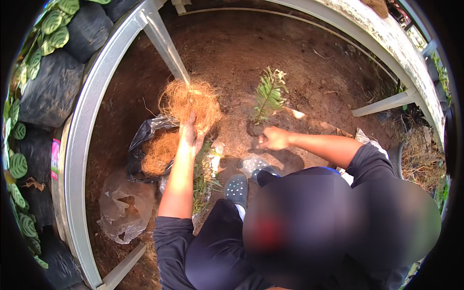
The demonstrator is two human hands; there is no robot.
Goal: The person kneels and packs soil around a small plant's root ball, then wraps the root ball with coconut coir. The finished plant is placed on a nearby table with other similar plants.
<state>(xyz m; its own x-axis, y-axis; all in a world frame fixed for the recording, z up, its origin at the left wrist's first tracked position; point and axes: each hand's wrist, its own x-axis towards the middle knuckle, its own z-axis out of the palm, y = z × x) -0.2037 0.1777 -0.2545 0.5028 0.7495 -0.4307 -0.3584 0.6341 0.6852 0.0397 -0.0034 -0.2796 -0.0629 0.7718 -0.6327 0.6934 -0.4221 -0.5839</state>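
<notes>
My left hand (192,136) holds up a loose clump of orange-brown coconut fiber (190,103), above and beside a black plastic bag (139,141). More of the same fiber (159,154) lies inside that bag. My right hand (272,138) is low over the soil by my shoes, its fingers curled; whether anything is in them cannot be made out. Just beyond it a leafy green fern-like plant (270,92) stands on the ground, with a dark patch at its base.
Metal frame legs rise at the left (81,119) and right (384,103). A torn clear plastic bag (127,206) lies at lower left. Black-bagged plants (52,87) line the left edge. Dry roots (422,156) are heaped at right. Green cuttings (206,181) lie beside my shoe.
</notes>
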